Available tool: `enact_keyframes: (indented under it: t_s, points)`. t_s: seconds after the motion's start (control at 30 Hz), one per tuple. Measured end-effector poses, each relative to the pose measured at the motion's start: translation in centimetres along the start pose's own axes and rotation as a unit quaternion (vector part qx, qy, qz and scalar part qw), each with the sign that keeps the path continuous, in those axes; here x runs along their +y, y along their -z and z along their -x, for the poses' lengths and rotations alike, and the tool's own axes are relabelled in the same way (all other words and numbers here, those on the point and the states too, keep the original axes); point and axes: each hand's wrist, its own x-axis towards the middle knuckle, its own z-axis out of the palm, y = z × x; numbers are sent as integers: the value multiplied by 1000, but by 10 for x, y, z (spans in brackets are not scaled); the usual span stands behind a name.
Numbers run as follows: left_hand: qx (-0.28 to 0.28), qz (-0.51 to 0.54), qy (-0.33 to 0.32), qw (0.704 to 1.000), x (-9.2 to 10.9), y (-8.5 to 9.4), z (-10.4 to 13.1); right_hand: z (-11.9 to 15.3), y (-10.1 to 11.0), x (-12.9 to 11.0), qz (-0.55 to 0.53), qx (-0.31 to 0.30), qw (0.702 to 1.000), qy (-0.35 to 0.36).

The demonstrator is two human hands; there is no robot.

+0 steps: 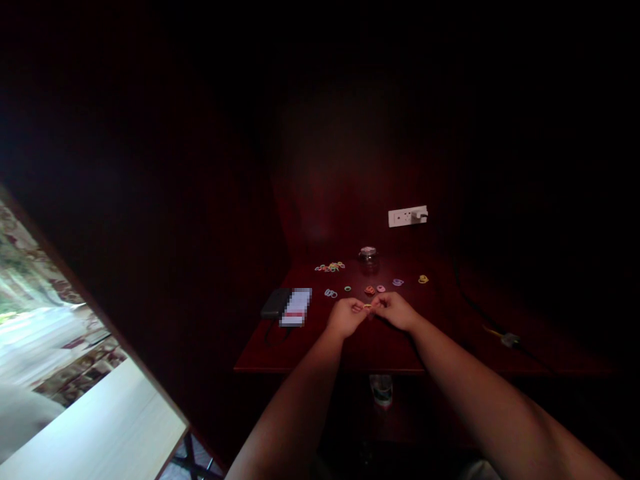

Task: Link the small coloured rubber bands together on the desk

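Note:
My left hand (347, 316) and my right hand (396, 311) meet over the dark red table, fingers pinched. Stretched between their fingertips is a small yellow hair tie (368, 306); the fingers partly hide it. Just beyond the hands lie small groups of hair ties: orange-red ones (369, 290), pink ones (381, 289), purple ones (398, 283) and pale blue-white ones (331, 293). A single green hair tie (347, 289) rests between the pale and orange groups. Yellow hair ties (423, 279) lie farther right, and a mixed-colour pile (331, 267) sits at the back left.
A lidded clear jar (369, 259) stands near the back wall, below a white socket strip (407, 217). To the left are a black case (275, 303) and a phone (296, 307). A cable with a connector (510, 340) crosses the right side. Beneath the table edge is a container (382, 391).

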Motion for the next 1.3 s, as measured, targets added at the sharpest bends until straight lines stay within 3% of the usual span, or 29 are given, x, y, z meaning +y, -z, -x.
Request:
enact_keyframes:
  t_s: [0.43,1.03,1.3]
  points:
    - [0,-10,-23,1000,-14,-2,-4,-3,-2,6,-21,-7,1000,4]
    - [2,-15,-12,1000,-6,1,-1,0,-1,1,-13,-6,1000,3]
    - [1,-11,10,1000,8,5,3,3,1,-7,-9,-6,1000,-4]
